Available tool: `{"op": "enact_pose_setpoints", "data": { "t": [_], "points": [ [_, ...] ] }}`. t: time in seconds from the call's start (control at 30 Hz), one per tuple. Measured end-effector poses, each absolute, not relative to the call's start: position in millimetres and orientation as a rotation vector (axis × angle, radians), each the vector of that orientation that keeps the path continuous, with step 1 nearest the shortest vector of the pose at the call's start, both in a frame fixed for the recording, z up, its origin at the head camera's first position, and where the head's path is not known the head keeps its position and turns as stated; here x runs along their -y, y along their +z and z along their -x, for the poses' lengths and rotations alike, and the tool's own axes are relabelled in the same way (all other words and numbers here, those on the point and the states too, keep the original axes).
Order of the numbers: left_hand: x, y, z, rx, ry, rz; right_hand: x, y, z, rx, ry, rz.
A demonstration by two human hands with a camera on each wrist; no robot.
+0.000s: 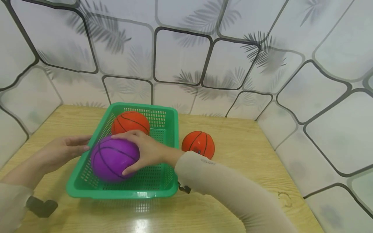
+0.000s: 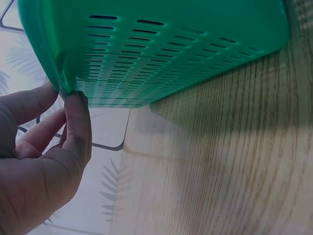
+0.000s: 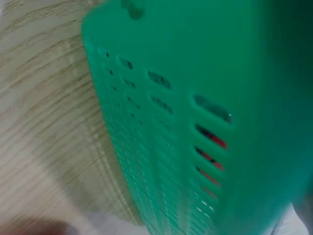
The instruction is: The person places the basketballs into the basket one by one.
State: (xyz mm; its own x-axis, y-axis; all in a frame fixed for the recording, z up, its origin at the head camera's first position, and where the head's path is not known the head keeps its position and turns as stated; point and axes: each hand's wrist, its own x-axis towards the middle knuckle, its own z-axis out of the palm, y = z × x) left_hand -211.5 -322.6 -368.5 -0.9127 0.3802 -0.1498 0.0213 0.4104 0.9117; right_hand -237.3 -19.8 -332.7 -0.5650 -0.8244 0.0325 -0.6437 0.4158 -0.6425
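Observation:
A green plastic basket [image 1: 120, 193] with slotted walls stands on the wooden table. My left hand [image 1: 62, 150] pinches its left rim; in the left wrist view the thumb and fingers [image 2: 76, 120] meet at the rim's edge. Inside, at the front left, lies a purple toy basketball [image 1: 112, 161] with black lines. My right hand [image 1: 148, 150] grips that ball from above and its right side, thumb towards me, fingers across the top. Behind it in the basket sits an orange toy basketball [image 1: 131, 121], partly hidden. The right wrist view shows mostly the basket's outer wall [image 3: 146, 107].
Another orange basketball [image 1: 199, 142] rests on the table [image 1: 239, 142] just right of the basket, partly covered by my right forearm. A patterned wall covering [image 1: 180, 55] borders the table at the back and on both sides.

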Motion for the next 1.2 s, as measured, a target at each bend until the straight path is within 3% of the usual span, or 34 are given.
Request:
{"op": "enact_pose_setpoints", "data": {
  "t": [0.73, 1.2],
  "points": [
    [327, -372, 213, -2.33, 1.519, -0.347, 26, -360, 231, -2.388, -0.828, 1.207],
    [327, -372, 213, -2.347, 1.496, -0.33, 20, -353, 231, -2.381, -0.863, 1.302]
  ]
}}
